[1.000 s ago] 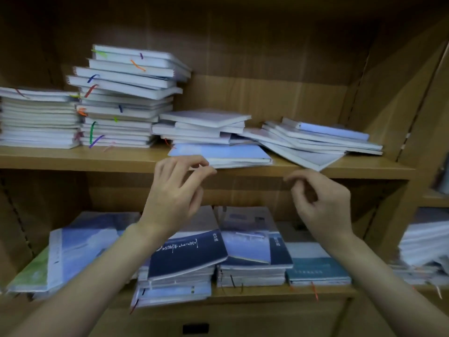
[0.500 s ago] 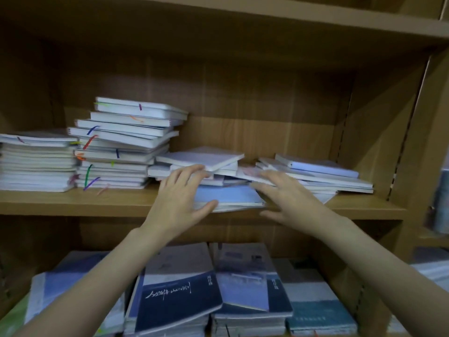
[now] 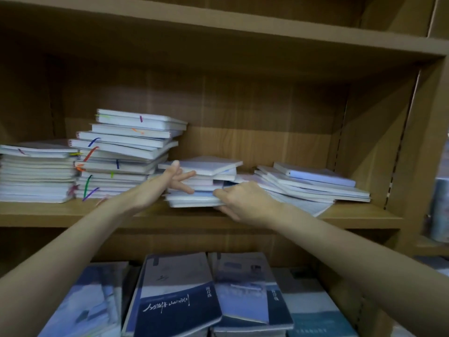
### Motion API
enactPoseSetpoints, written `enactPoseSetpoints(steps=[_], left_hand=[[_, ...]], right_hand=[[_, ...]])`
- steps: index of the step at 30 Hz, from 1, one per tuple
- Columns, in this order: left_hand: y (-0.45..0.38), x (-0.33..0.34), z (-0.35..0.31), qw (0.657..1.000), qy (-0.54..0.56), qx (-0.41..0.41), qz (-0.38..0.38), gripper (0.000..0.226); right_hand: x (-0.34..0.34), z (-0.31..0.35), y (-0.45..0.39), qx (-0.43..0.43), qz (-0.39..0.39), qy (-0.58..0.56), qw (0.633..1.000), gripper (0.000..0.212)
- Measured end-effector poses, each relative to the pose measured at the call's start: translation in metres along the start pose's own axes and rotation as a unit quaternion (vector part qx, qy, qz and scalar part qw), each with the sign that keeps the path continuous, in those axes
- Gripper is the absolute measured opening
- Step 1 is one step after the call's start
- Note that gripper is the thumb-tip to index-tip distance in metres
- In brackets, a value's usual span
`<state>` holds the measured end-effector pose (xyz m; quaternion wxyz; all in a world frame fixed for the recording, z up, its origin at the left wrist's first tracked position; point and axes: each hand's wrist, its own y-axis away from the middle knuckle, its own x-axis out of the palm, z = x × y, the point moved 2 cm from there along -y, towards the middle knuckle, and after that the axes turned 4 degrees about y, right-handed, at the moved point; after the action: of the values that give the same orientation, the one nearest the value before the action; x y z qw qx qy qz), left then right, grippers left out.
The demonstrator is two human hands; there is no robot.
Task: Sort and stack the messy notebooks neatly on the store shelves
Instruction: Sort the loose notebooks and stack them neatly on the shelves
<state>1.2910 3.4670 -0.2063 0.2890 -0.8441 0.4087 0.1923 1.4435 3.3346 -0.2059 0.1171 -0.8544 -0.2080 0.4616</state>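
Step in hand: squaring up the middle pile [image 3: 201, 183] of notebooks on the middle shelf [image 3: 145, 215]. Left hand [image 3: 167, 183] presses the pile's left edge with straight, spread fingers. Right hand [image 3: 243, 198] grips the lowest books at the near right corner — thumb on top, fingers curled beneath.

The pile is skewed, its top book turned off-axis from those below.

Next move, as I judge it: either lift the pile clear or push both sides inward to align the edges; an even squeeze is needed or the loose upper books may slide.

Around: tall ribboned stack [image 3: 126, 154] just left, leaning and touching the pile's left side; a neater stack [image 3: 36, 173] far left. The fanned stack [image 3: 308, 186] at right overlaps the pile's right side — likely obstruction. Blue-covered books [image 3: 179, 295] lie on the lower shelf.
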Motion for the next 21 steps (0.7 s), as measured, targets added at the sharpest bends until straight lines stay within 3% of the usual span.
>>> enactPoseSetpoints(steps=[6, 10, 14, 17, 21], left_hand=[[-0.014, -0.013, -0.018, 0.997, 0.048, -0.048, 0.032, 0.089], [-0.010, -0.007, -0.014, 0.998, 0.010, -0.049, 0.044, 0.087], [0.006, 0.000, 0.000, 0.999, 0.023, -0.034, 0.000, 0.082], [0.017, 0.001, 0.010, 0.998, 0.019, -0.044, -0.046, 0.076], [0.003, -0.009, 0.004, 0.995, 0.037, -0.071, -0.063, 0.069]], right_hand=[[-0.032, -0.033, 0.004, -0.036, -0.047, -0.062, 0.996, 0.021], [-0.026, -0.020, 0.016, -0.034, -0.073, -0.057, 0.995, 0.025], [0.004, 0.011, 0.004, 0.033, 0.065, 0.017, 0.997, 0.033], [-0.003, 0.004, -0.017, 0.059, 0.071, 0.032, 0.995, 0.026], [-0.032, -0.021, -0.030, 0.025, 0.079, 0.024, 0.996, 0.016]])
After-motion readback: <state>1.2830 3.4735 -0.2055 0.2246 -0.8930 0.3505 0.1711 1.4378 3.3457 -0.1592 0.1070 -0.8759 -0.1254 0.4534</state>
